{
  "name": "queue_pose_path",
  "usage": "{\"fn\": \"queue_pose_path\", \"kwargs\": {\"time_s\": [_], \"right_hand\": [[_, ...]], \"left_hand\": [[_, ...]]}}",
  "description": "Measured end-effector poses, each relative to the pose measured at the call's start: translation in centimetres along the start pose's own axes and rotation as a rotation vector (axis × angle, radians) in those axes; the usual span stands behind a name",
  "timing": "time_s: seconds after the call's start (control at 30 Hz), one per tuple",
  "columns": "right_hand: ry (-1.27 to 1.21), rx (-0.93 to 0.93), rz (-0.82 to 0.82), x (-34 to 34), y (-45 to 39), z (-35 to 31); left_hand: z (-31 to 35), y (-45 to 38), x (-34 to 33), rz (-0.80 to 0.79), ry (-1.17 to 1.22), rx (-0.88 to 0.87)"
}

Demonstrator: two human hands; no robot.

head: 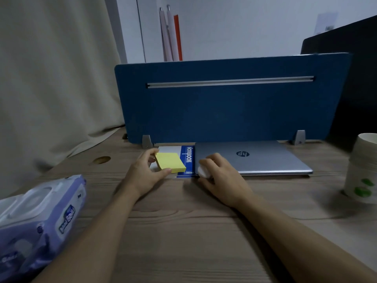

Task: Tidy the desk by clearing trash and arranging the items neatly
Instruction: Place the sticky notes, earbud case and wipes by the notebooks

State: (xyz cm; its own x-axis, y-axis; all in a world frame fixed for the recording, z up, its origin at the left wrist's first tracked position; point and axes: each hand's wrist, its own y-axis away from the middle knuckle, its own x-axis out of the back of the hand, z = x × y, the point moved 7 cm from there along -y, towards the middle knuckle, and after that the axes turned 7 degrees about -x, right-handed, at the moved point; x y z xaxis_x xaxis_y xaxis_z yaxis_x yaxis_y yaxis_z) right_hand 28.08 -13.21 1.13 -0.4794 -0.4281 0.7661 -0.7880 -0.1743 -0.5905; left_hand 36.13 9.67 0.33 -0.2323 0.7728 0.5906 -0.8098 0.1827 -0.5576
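Observation:
My left hand (143,173) pinches a yellow sticky-note pad (170,162) between thumb and fingers, holding it over a blue and white notebook (187,158) that lies flat on the wooden desk (183,231). My right hand (221,177) curls around a small white object (204,172), mostly hidden under the fingers, at the front left corner of a closed silver laptop (265,160). The notebook and laptop lie side by side against the base of a blue desk divider (224,111).
A purple pack of wet wipes (38,221) lies at the desk's left front. A white paper cup with green marks (363,168) stands at the right edge. A beige curtain (51,78) hangs on the left. Round cable holes (101,159) sit in the desk's left side.

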Motion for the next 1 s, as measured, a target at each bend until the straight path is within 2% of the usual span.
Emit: {"fn": "queue_pose_path", "kwargs": {"time_s": [0.37, 0.67, 1.0], "right_hand": [[0.145, 0.032, 0.092, -2.6, -4.0, -0.2], [0.113, 0.069, 0.056, -3.3, -4.9, -0.5], [-0.031, 0.050, -0.012, -3.5, -4.8, -0.9]], "left_hand": [[-2.3, -4.4, -2.9, -0.055, -0.028, -0.001], [-3.6, -4.7, -5.0, -0.263, -0.107, 0.069], [-3.2, -3.5, -4.0, -0.196, 0.023, 0.124]]}}
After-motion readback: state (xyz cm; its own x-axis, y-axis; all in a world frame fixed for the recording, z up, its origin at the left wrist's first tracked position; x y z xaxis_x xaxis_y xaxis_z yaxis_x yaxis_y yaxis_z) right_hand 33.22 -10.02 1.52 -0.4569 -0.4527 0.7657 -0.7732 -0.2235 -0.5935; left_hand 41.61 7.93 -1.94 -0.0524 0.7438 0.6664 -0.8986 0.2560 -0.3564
